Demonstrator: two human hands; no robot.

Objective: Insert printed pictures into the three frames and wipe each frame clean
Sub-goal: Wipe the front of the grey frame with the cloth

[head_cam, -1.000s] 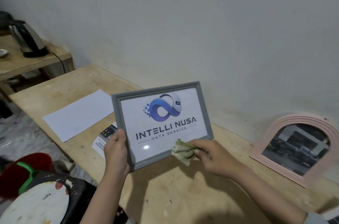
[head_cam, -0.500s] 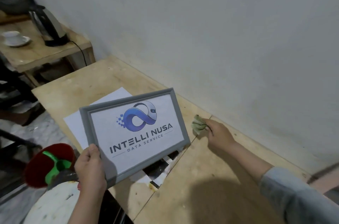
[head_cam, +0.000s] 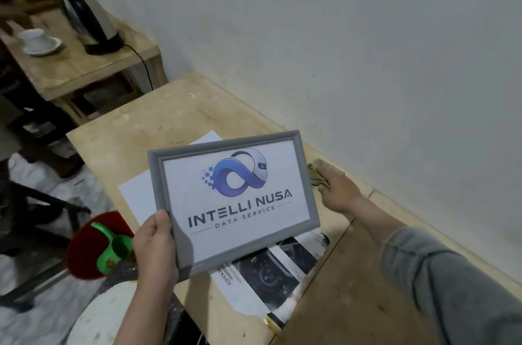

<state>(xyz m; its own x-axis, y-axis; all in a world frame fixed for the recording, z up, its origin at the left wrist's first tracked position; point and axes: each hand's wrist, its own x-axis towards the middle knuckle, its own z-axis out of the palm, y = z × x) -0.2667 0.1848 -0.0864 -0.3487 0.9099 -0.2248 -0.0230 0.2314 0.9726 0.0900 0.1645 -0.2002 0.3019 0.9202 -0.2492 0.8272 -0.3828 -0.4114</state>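
The left hand (head_cam: 155,243) grips the grey picture frame (head_cam: 234,200) above the wooden table (head_cam: 135,129); right of the frame, the right hand (head_cam: 337,189) lies flat, pressing the green cloth (head_cam: 315,175) down; best released clear of the prints

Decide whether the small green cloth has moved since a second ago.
Yes. The small green cloth has left the grey picture frame's glass and now lies under the right hand on the wooden table, near the wall.

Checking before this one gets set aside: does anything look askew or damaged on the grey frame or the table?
Nothing stands out. The grey rectangular frame looks intact, its logo print straight, held by the left hand.
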